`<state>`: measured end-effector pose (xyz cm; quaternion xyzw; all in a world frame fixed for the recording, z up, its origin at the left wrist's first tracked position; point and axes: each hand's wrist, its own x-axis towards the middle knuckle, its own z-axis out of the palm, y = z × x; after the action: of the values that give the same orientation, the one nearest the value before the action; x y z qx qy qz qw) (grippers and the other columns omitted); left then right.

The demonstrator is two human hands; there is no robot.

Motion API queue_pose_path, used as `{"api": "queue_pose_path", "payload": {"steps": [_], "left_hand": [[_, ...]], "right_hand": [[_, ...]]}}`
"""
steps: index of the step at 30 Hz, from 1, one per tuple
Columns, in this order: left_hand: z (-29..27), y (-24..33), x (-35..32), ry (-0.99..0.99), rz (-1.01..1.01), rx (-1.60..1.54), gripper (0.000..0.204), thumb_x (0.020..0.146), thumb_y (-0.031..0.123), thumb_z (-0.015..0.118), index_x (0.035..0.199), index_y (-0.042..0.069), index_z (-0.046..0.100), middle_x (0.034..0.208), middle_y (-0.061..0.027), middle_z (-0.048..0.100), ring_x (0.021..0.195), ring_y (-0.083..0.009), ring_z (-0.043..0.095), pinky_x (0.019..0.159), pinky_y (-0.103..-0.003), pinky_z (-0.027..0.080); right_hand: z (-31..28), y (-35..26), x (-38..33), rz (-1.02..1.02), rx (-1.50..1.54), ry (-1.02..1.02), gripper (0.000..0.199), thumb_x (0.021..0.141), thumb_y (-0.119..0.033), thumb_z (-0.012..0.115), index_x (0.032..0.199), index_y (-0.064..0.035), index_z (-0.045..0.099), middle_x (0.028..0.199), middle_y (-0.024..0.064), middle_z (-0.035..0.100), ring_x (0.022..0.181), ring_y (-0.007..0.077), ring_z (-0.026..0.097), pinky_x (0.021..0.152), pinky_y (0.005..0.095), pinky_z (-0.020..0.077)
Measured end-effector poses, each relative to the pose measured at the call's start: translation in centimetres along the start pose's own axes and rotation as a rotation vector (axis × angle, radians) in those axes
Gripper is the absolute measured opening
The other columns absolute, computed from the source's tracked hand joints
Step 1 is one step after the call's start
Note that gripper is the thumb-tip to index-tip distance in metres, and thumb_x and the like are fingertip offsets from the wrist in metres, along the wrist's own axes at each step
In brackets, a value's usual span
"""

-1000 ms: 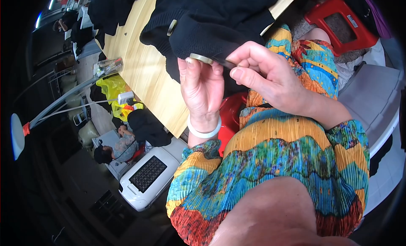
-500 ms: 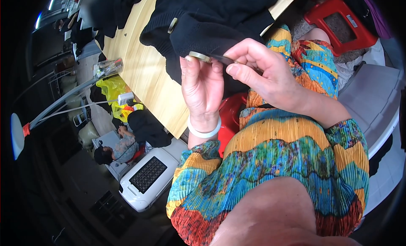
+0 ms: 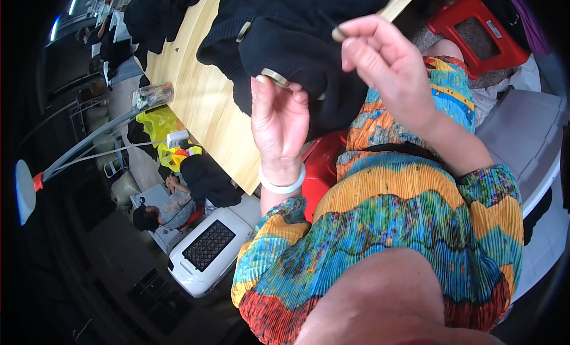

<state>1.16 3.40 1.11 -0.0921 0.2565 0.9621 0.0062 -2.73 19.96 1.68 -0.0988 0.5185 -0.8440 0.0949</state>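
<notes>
Left hand (image 3: 279,122): raised palm toward the camera over the near edge of the wooden worktop (image 3: 196,101), fingers curled, fingertips pinching a fold of black knit garment (image 3: 297,48) together with a small gold-coloured oval piece (image 3: 275,78) at the fingertips; white bangle (image 3: 282,183) on the wrist; Right hand (image 3: 386,66): lifted higher and to the right, thumb and forefinger pinched on a small dark item (image 3: 338,34) too small to identify; whether a thread runs from it cannot be told; Black knit garment: heaped on the worktop's near edge, spilling toward the person's lap; a second gold-coloured piece (image 3: 243,31) shows on its upper left fold; Further dark clothing (image 3: 157,12): piled toward the worktop's far end; Clear container (image 3: 151,95): at the worktop's left edge; Red stool (image 3: 475,30): on the floor, beyond the right hand; White appliance with a dark grille (image 3: 208,250): on the floor below the worktop's left edge; another person (image 3: 163,211) sits just beside it.
</notes>
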Motion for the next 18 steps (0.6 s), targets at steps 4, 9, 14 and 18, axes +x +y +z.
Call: {"api": "queue_pose_path", "payload": {"steps": [4, 9, 14, 18], "left_hand": [[0.0, 0.8, 0.4, 0.063, -0.062, 0.131, 0.008, 0.083, 0.01, 0.054, 0.089, 0.012, 0.058, 0.08, -0.0036, 0.061, 0.067, -0.018, 0.058, 0.057, -0.027, 0.047], [1.8, 1.4, 1.0, 0.078, -0.068, 0.394, 0.008, 0.081, 0.009, 0.056, 0.089, 0.009, 0.057, 0.079, -0.005, 0.061, 0.056, -0.0125, 0.055, 0.046, -0.019, 0.042], [2.7, 2.8, 2.5, 0.104, 0.035, 0.59, 0.01, 0.079, 0.01, 0.059, 0.086, 0.004, 0.057, 0.081, -0.0025, 0.061, 0.076, -0.0092, 0.056, 0.073, -0.021, 0.041], [2.7, 2.9, 3.1, 0.091, 0.065, 0.6, 0.01, 0.079, 0.011, 0.059, 0.086, 0.003, 0.058, 0.081, -0.0032, 0.06, 0.077, -0.0096, 0.055, 0.074, -0.021, 0.041]], "right_hand": [[0.1, 0.9, 0.6, -0.137, -0.015, -0.064, 0.034, 0.077, -0.005, 0.061, 0.105, 0.0009, 0.043, 0.092, 0.0038, 0.053, 0.082, 0.0074, 0.053, 0.074, 0.0191, 0.043], [0.9, 1.6, 0.7, -0.194, -0.221, -0.161, 0.03, 0.073, -0.002, 0.063, 0.1, -0.0021, 0.05, 0.084, 0.0053, 0.054, 0.082, 0.0088, 0.055, 0.073, 0.0214, 0.0453], [-1.5, 0.3, 3.5, -0.405, -0.175, 0.059, 0.017, 0.08, -0.003, 0.056, 0.096, 0.0007, 0.052, 0.088, 0.0026, 0.056, 0.078, 0.0064, 0.054, 0.072, 0.0182, 0.0437], [-2.4, -1.6, 3.4, 0.078, -0.216, 0.228, 0.03, 0.076, 0.001, 0.058, 0.103, -0.0011, 0.048, 0.081, 0.0011, 0.053, 0.064, 0.0035, 0.048, 0.058, 0.0159, 0.0406]]}}
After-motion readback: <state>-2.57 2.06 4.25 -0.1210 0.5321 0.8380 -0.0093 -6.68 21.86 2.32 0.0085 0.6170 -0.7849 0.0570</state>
